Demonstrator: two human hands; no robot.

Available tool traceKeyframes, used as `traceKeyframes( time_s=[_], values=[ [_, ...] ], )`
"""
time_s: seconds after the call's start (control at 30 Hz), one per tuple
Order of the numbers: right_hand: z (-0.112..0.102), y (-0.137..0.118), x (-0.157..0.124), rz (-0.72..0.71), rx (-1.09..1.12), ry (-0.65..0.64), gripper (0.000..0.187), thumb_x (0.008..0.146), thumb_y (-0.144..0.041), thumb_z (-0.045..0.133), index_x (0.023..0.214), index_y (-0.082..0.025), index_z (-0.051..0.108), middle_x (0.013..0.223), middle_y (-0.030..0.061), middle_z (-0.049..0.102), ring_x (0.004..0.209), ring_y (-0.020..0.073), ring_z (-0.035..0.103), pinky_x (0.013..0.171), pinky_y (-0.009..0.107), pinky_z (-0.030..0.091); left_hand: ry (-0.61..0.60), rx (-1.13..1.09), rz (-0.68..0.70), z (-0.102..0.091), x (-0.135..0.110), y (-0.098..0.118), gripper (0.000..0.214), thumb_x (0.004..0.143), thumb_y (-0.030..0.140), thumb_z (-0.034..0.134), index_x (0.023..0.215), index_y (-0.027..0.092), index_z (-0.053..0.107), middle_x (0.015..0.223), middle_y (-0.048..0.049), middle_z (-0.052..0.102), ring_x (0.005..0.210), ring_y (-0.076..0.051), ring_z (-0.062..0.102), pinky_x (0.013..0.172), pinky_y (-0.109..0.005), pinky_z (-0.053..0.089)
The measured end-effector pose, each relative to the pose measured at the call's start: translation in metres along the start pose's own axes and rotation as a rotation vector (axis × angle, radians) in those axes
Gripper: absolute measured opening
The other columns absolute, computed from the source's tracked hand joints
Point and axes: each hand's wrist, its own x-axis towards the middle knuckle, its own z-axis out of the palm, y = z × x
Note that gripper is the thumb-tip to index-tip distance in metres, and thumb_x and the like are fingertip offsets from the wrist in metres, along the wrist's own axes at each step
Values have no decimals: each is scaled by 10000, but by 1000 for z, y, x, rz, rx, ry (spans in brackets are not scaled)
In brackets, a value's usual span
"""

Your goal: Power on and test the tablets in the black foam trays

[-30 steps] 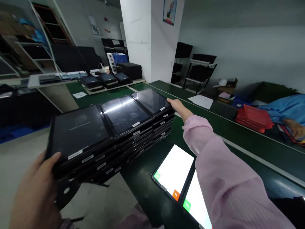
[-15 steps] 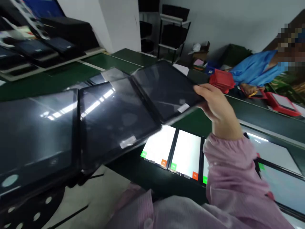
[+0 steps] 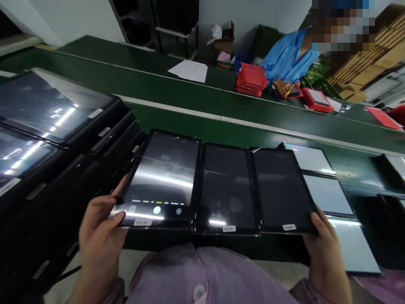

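Three black tablets in a side-by-side row span the space between my hands in front of my body. My left hand (image 3: 103,223) is closed on the lower left edge of the left tablet (image 3: 161,177), whose lit screen shows a camera app. At the other end, my right hand (image 3: 324,236) grips the lower right corner of the right tablet (image 3: 280,185). The middle tablet (image 3: 225,185), dark-screened, is pressed between its neighbours, touched by neither hand. White labels mark the bottom edges of all three.
Tall stacks of black tablets (image 3: 63,105) rise at my left. White-screened tablets (image 3: 329,194) lie on the green bench to the right. Across a pale rail (image 3: 202,114), a person in blue (image 3: 284,55) works beside stacked red cases (image 3: 251,79); white papers (image 3: 190,70) lie nearby.
The view has swung right. The three-tablet row has gone from tilted at the left to level before me, over where lit white tablets showed. My left hand has come into view.
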Motion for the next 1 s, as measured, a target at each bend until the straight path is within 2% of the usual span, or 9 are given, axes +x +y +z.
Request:
traceKeyframes(
  time_s=[0.07, 0.17, 0.27, 0.33, 0.4, 0.5, 0.67, 0.83, 1.0],
  values=[
    [5, 22, -1, 52, -14, -12, 621, 719, -646, 818, 1193, -246, 795, 1219, 100, 823, 1157, 341, 773, 1005, 517, 653, 44, -127, -65, 14, 8, -11, 274, 626, 239, 744, 823, 349, 589, 1257, 61, 827, 1516, -396, 551, 1226, -667, 467],
    [12, 42, -3, 73, -78, -83, 738, 715, -731, 779, 1252, -226, 772, 1334, 123, 791, 1311, 369, 709, 1164, 582, 549, 62, -185, -155, 19, 17, -27, 355, 521, 233, 767, 815, 326, 590, 1262, 0, 830, 1565, -424, 487, 1233, -674, 451],
    [13, 52, 0, -82, -315, -164, 794, 827, -832, 604, 1309, -216, 740, 1333, 143, 780, 1288, 347, 715, 1144, 573, 555, 45, -110, -240, 11, 23, -37, 467, 498, 268, 818, 930, 309, 644, 1268, -85, 828, 1556, -441, 495, 1266, -653, 411],
    [15, 57, 6, -163, -431, -182, 840, 789, -904, 568, 1217, -209, 769, 1217, 158, 794, 1203, 360, 735, 1085, 577, 581, -7, 36, -279, 4, 30, -39, 555, 499, 332, 851, 1025, 289, 680, 1239, -125, 831, 1526, -449, 529, 1305, -630, 354],
    [19, 60, 15, -194, -477, -178, 843, 735, -933, 589, 1128, -216, 792, 1157, 167, 781, 1184, 380, 724, 1074, 589, 574, -46, 203, -272, 1, 40, -39, 581, 513, 431, 850, 1051, 265, 704, 1225, -152, 830, 1493, -450, 565, 1325, -593, 330],
    [32, 57, 32, -250, -539, -150, 802, 806, -879, 529, 1173, -216, 790, 1220, 182, 750, 1206, 369, 701, 1079, 583, 558, -59, 331, -239, 9, 60, -39, 542, 570, 518, 788, 1035, 246, 727, 1286, -165, 808, 1490, -423, 575, 1318, -542, 357],
    [52, 42, 54, -276, -641, -104, 701, 871, -766, 496, 1037, -159, 804, 1007, 193, 757, 928, 337, 715, 922, 551, 581, -44, 417, -269, 32, 86, -48, 424, 690, 426, 745, 1045, 196, 778, 1338, -183, 783, 1476, -418, 590, 1310, -574, 363],
    [58, 33, 51, -305, -729, -78, 707, 877, -775, 493, 966, -151, 814, 901, 184, 754, 822, 331, 690, 815, 506, 555, 33, 418, -268, 41, 83, -60, 407, 833, 384, 688, 1159, 168, 804, 1319, -155, 797, 1379, -381, 677, 1280, -559, 423],
    [65, 26, 38, -335, -788, -46, 785, 895, -793, 462, 1034, -119, 841, 943, 190, 753, 883, 355, 700, 801, 487, 527, 43, 357, -245, 40, 76, -66, 421, 905, 378, 658, 1235, 152, 791, 1377, -133, 781, 1397, -328, 668, 1266, -475, 456]
  ],
)
